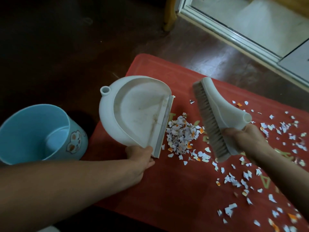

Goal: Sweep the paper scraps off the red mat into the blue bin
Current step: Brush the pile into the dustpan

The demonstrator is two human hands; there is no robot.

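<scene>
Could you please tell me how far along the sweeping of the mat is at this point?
Done: some scraps are gathered into a pile at the lip of the dustpan. In hand: the left hand grips the dustpan, and the right hand holds the brush just beyond the pile. Left: the dustpan is empty, the blue bin shows no scraps, and many loose scraps lie across the right side of the red mat.
</scene>
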